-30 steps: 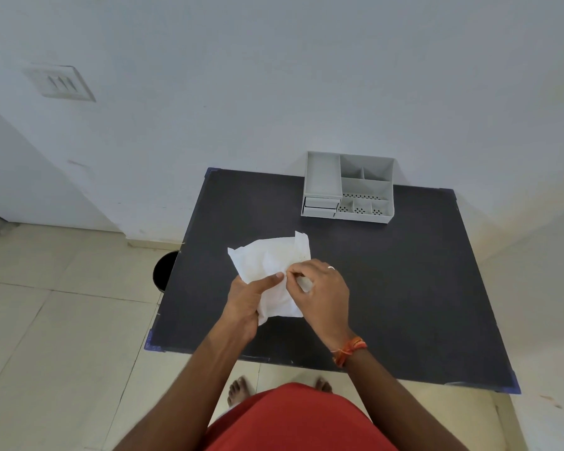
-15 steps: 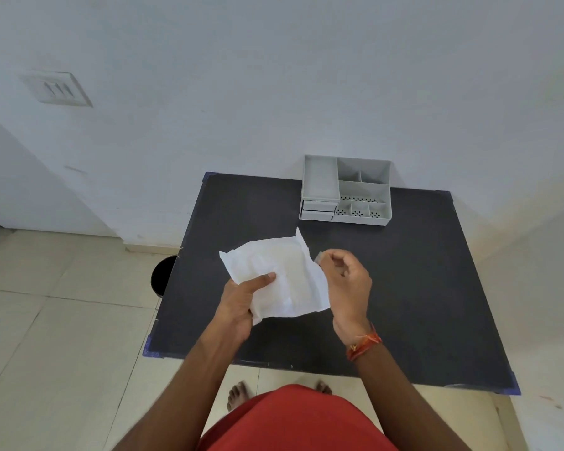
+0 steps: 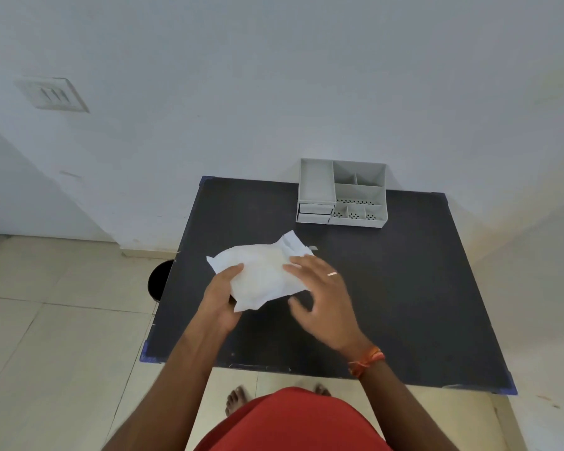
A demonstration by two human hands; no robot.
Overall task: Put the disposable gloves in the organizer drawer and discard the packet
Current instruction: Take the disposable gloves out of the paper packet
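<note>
The packet [image 3: 264, 276] of disposable gloves is in our hands, held a little above the dark surface [image 3: 404, 288], near its middle and toward the 9 o'clock side. Our left hand [image 3: 222, 297] is clamped on its near left corner, thumb on top and the other fingers under it, so that the thin white wrapper stays flat and does not turn. Our right hand [image 3: 323, 294] is spread, the fingers apart and resting lightly on the right end of the packet; it does not grip anything that we can see. The picture is blurred here, so we cannot tell if a finger is already inside the wrapper. The top right corner of the packet stands up like a torn flap, and a very small white piece [image 3: 312, 247] lies on the surface just beside it, at 2 o'clock from the packet. We judge that the wrapper is open at that end and the right hand is placed there to reach the gloves, which we cannot see yet.

The grey organizer [image 3: 342, 193] stands at 12 o'clock on the surface, against the wall, well apart from our hands. Its small drawer [image 3: 315, 209] is in the front left part and looks closed, so we will probably need one free hand to pull it out. A dark round bin [image 3: 160, 278] stands on the floor at 9 o'clock, partly under the edge of the surface, and it seems the right place for the empty packet.
</note>
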